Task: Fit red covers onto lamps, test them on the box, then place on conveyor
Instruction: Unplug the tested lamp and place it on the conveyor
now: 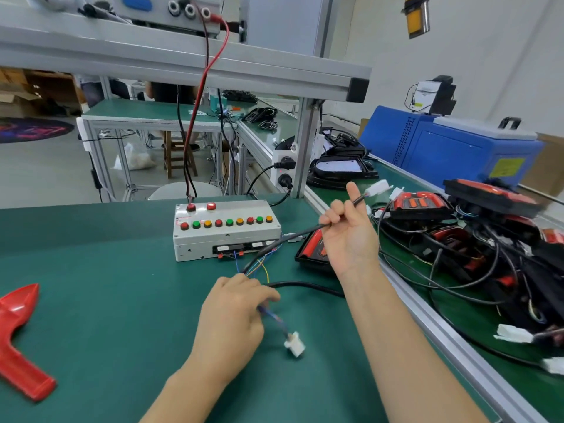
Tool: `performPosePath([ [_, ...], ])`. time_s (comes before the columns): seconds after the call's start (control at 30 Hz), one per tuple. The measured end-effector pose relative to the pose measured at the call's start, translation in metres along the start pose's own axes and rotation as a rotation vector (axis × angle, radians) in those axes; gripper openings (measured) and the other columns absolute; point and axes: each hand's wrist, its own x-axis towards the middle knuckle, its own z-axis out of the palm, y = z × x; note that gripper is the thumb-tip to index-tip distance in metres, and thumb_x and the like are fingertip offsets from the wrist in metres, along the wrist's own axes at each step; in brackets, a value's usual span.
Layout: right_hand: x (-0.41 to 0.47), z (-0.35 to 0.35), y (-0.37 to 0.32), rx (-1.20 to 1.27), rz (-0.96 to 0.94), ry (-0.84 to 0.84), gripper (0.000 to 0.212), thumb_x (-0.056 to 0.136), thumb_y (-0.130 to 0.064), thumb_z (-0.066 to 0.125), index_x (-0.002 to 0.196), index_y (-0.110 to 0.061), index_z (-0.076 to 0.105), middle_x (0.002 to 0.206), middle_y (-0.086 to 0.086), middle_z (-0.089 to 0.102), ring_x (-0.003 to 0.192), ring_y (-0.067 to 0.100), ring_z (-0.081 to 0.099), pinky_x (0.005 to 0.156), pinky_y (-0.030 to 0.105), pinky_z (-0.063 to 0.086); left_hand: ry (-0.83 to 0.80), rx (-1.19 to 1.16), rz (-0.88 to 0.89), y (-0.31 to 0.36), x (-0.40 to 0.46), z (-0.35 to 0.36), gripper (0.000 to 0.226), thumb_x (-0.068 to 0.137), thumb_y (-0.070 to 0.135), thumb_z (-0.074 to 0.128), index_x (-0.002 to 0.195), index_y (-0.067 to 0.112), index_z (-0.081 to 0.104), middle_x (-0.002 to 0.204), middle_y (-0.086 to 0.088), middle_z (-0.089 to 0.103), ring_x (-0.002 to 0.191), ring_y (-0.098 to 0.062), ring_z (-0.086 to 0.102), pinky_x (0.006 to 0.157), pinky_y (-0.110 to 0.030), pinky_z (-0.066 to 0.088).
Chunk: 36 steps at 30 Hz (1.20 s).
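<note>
The grey test box [225, 236] with red, green and orange buttons stands at the middle of the green table. A lamp with a red cover [311, 248] lies just right of it, partly hidden behind my right hand [348, 236]. That hand grips the lamp's black cable [293, 236], raised, with white connectors [378, 187] at its end. My left hand [232, 315] pinches thin blue wires that end in a white plug [294, 346] lying on the table. A loose red cover [18, 340] lies at the far left.
A pile of lamps and tangled cables [476, 239] fills the conveyor [457, 315] on the right, behind an aluminium rail [427, 315]. A blue machine [451, 148] stands behind it. Red and black leads [198, 117] hang down to the box. A power strip [285, 169] is on the post.
</note>
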Motion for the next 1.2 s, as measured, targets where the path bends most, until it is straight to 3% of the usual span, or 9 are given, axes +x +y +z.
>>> performPosePath([
  [0.17, 0.002, -0.011, -0.003, -0.119, -0.007, 0.069, 0.043, 0.102, -0.054, 0.028, 0.126, -0.03, 0.055, 0.059, -0.006, 0.027, 0.05, 0.01, 0.025, 0.054, 0.023, 0.026, -0.193, -0.237, -0.146, -0.014, 0.004, -0.026, 0.041, 0.055, 0.008, 0.04, 0.073, 0.032, 0.067, 0.06, 0.011, 0.053, 0.078, -0.005, 0.046, 0.081, -0.025, 0.033],
  [0.3, 0.004, -0.02, -0.01, -0.174, -0.042, 0.141, 0.05, 0.098, -0.061, 0.029, 0.119, -0.029, 0.06, 0.057, -0.007, 0.023, 0.052, 0.01, 0.023, 0.054, 0.023, 0.024, -0.206, -0.573, -0.346, -0.035, 0.003, -0.05, 0.018, 0.061, 0.037, 0.068, 0.073, 0.027, 0.077, 0.071, 0.007, 0.054, 0.075, -0.007, 0.049, 0.075, -0.026, 0.034],
  [0.4, 0.002, -0.024, -0.011, -0.243, -0.067, 0.15, 0.04, 0.096, -0.055, 0.04, 0.114, -0.027, 0.063, 0.055, -0.009, 0.021, 0.053, 0.009, 0.021, 0.057, 0.023, 0.022, -0.014, -0.654, -0.521, -0.048, 0.005, -0.041, 0.021, 0.08, 0.041, 0.066, 0.076, 0.024, 0.077, 0.073, -0.009, 0.053, 0.076, -0.012, 0.046, 0.07, -0.029, 0.031],
  [0.57, -0.001, -0.031, -0.018, -0.361, -0.142, 0.169, 0.035, 0.093, -0.048, 0.05, 0.112, -0.022, 0.064, 0.056, -0.009, 0.02, 0.055, 0.009, 0.021, 0.06, 0.024, 0.024, 0.38, -0.77, -0.755, -0.067, 0.009, -0.028, 0.03, 0.097, 0.023, 0.05, 0.074, 0.013, 0.065, 0.052, 0.009, 0.054, 0.066, -0.015, 0.055, 0.079, -0.029, 0.04],
  [0.7, -0.009, -0.037, -0.024, -0.748, -0.28, 0.043, 0.026, 0.086, -0.047, 0.058, 0.093, -0.027, 0.074, 0.055, -0.017, 0.05, 0.06, 0.0, 0.044, 0.07, 0.018, 0.037, 0.426, -1.04, -0.779, -0.071, 0.01, -0.03, 0.028, 0.099, 0.024, 0.046, 0.081, 0.006, 0.059, 0.047, 0.007, 0.035, 0.049, -0.012, 0.045, 0.057, -0.022, 0.04],
  [0.8, -0.02, -0.036, -0.011, -1.041, -0.254, -0.205, 0.013, 0.085, -0.036, 0.065, 0.083, -0.04, 0.077, 0.082, -0.019, 0.07, 0.078, -0.004, 0.059, 0.076, 0.01, 0.044, 0.372, -0.99, -0.734, -0.065, 0.012, -0.026, 0.024, 0.097, 0.022, 0.05, 0.087, 0.01, 0.067, 0.048, 0.012, 0.032, 0.049, -0.009, 0.034, 0.059, -0.026, 0.028],
  [0.9, -0.032, -0.032, 0.002, -1.2, -0.178, -0.383, 0.015, 0.088, -0.034, 0.067, 0.088, -0.048, 0.073, 0.083, -0.023, 0.067, 0.076, -0.008, 0.055, 0.073, 0.003, 0.04, 0.342, -0.941, -0.684, -0.059, 0.012, -0.022, 0.019, 0.091, 0.016, 0.059, 0.082, 0.021, 0.076, 0.05, 0.01, 0.035, 0.049, -0.006, 0.03, 0.053, -0.014, 0.032],
  [1.03, -0.041, -0.021, 0.006, -1.342, -0.009, -0.53, 0.031, 0.071, -0.07, 0.06, 0.1, -0.061, 0.062, 0.097, -0.018, 0.069, 0.083, 0.006, 0.06, 0.077, 0.008, 0.042, 0.357, -0.929, -0.615, -0.048, 0.014, -0.02, 0.011, 0.084, 0.013, 0.066, 0.083, 0.02, 0.074, 0.055, 0.02, 0.058, 0.05, 0.008, 0.05, 0.056, 0.0, 0.037],
  [1.2, -0.045, -0.017, 0.009, -1.367, -0.023, -0.583, 0.048, 0.084, -0.071, 0.043, 0.099, -0.036, 0.073, 0.055, -0.015, 0.032, 0.053, 0.0, 0.031, 0.055, 0.008, 0.029, 0.378, -0.94, -0.593, -0.043, 0.016, -0.021, 0.011, 0.084, 0.012, 0.067, 0.08, 0.019, 0.074, 0.056, 0.017, 0.061, 0.058, 0.007, 0.055, 0.061, 0.001, 0.04],
])
